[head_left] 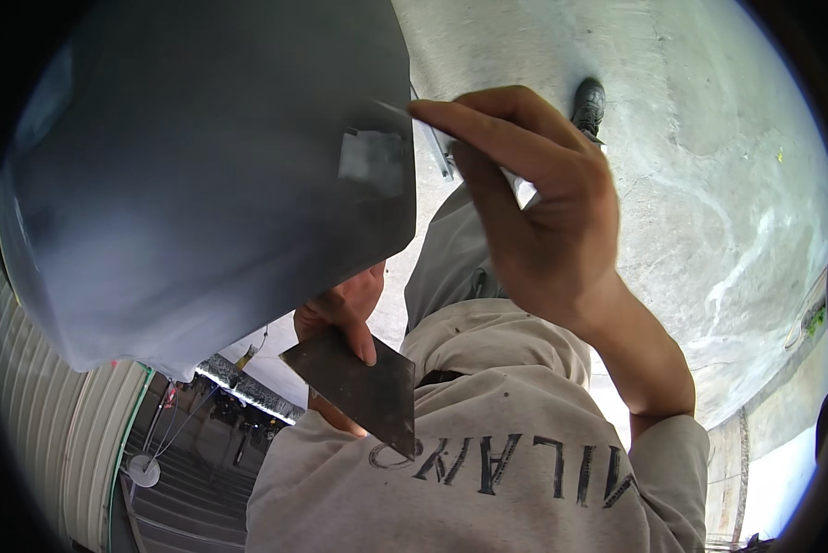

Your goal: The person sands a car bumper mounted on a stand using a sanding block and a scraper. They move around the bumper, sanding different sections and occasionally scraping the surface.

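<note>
A large, smooth dark grey panel (202, 203) fills the upper left, and a light grey patch (372, 164) of what looks like filler lies near its right edge. Over that edge my right hand (547, 198) pinches a thin, flat blade like a putty spreader (393, 109), seen nearly edge-on and blurred. The blade's tip is just above the patch; I cannot tell whether it touches the panel. Below the panel's lower edge my left hand (347, 309) grips a dark flat plate (363, 387), thumb on top, in front of my shirt. The panel hides part of that hand.
Pale concrete floor (690, 166) spreads to the right, with a dark shoe (589, 106) on it. Part of a metal stand (437, 138) shows beside the panel. At lower left are a ribbed light wall (59, 405) and a round pale disc (144, 470) with cables.
</note>
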Tool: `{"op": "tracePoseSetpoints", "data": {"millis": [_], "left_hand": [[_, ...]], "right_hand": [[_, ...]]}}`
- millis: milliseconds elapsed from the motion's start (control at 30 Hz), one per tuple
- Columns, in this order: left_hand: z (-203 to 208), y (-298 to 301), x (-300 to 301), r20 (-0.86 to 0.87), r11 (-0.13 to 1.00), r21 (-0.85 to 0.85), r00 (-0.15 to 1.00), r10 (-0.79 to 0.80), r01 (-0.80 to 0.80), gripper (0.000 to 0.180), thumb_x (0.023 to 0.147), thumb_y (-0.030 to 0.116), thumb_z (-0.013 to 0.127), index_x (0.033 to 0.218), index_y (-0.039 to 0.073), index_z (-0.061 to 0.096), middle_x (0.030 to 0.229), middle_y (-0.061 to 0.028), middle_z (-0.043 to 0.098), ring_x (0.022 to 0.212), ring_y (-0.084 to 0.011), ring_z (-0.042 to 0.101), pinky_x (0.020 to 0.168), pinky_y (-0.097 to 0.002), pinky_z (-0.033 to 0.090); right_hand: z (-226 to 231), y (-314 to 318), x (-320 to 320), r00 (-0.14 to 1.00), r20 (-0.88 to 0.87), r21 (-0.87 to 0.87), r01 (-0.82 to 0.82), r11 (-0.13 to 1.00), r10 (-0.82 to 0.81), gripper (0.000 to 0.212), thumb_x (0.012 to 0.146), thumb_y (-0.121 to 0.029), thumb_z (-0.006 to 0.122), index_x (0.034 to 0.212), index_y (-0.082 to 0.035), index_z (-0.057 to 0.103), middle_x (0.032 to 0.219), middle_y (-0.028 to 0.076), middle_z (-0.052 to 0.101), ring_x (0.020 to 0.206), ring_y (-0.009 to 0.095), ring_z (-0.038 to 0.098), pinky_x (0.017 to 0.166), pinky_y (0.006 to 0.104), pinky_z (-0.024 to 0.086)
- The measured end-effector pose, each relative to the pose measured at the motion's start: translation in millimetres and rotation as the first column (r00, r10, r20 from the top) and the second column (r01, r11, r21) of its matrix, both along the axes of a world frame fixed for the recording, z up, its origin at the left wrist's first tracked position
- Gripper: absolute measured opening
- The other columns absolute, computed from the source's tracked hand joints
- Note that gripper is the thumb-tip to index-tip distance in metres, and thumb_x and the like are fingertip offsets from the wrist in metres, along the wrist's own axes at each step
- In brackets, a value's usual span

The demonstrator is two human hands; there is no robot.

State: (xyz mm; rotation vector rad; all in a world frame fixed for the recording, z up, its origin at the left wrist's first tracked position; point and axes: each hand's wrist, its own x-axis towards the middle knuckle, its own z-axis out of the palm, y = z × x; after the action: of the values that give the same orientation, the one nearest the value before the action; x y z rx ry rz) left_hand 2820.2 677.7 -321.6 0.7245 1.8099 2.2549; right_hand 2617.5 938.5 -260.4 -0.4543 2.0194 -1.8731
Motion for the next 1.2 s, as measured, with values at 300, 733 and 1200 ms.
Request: {"op": "tracePoseSetpoints", "data": {"millis": [300,733,1200], "left_hand": [[57,59,-15,0.427,0.903,0.109,0.84,0.334,-0.415,0.025,0.094,0.034,0.081,0.101,0.011,0.082,0.139,-0.0047,0.069,0.149,-0.0135,0.027,0.122,-0.0465,0.005],[70,64,-16,0.379,0.919,-0.006,0.85,0.366,-0.394,0.022,0.089,0.025,0.085,0.085,0.004,0.079,0.156,-0.0223,0.052,0.153,-0.0329,0.036,0.116,-0.051,0.034],[140,180,-14,0.641,0.74,-0.421,0.405,0.652,-0.525,0.045,0.113,0.02,0.054,0.149,-0.005,0.046,0.142,-0.0198,0.061,0.122,-0.0208,0.064,0.101,-0.0324,0.052]], "right_hand": [[4,-16,26,1.0,0.008,-0.047,-0.025,0.999,0.025,0.044,0.09,0.019,0.071,0.126,-0.003,0.08,0.112,0.011,0.068,0.092,0.018,0.074,0.075,0.0273,0.059],[16,32,19,0.947,0.172,-0.108,-0.256,0.961,0.272,0.045,0.086,0.02,0.066,0.124,0.001,0.079,0.112,0.016,0.072,0.097,0.02,0.07,0.075,0.0273,0.055],[13,148,42,0.888,-0.423,0.057,-0.174,0.983,0.182,0.039,0.09,-0.007,0.079,0.129,-0.012,0.077,0.12,0.012,0.069,0.107,0.026,0.071,0.104,0.0528,0.063]]}}
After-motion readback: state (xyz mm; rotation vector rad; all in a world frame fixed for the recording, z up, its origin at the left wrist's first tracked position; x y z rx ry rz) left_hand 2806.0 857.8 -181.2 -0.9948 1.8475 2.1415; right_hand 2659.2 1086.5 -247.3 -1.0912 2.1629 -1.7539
